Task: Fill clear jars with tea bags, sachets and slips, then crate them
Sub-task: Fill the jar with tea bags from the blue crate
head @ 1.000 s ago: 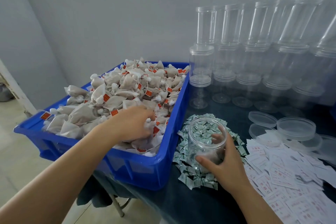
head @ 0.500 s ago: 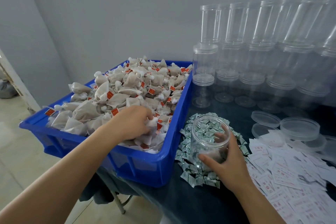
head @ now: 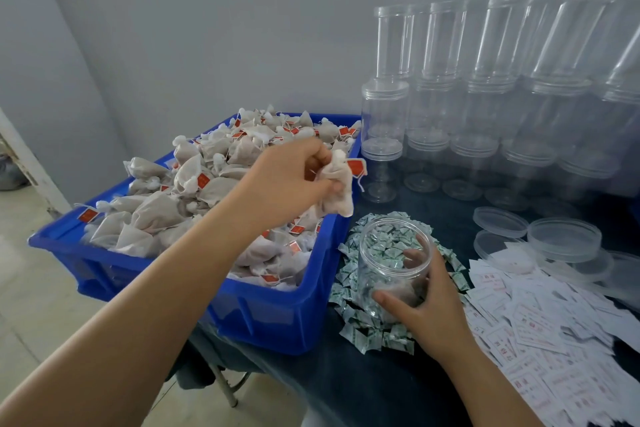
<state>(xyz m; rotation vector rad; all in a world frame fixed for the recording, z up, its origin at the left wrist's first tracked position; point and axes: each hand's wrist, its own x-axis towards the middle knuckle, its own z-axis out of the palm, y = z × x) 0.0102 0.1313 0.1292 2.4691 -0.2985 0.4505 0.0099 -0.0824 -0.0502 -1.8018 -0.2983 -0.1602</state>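
My left hand point(head: 287, 180) grips a few white tea bags point(head: 337, 189) with a red tag, held above the right rim of the blue crate point(head: 277, 319). The crate is heaped with tea bags point(head: 180, 191). My right hand point(head: 429, 312) holds an open clear jar point(head: 393, 263), tilted toward the crate, on top of the pile of green-and-white sachets point(head: 367, 333). A little brownish content lies in the jar's bottom. White paper slips point(head: 547, 333) with red print are spread to the right of the jar.
Stacks of empty clear jars point(head: 485, 107) stand against the back wall on the dark table point(head: 381, 388). Loose clear lids point(head: 564, 239) lie behind the slips. The crate overhangs the table's left edge above the floor point(head: 31, 288).
My left hand has lifted out of the crate with tea bags and moved right, toward the jar. My right hand keeps its hold on the jar.
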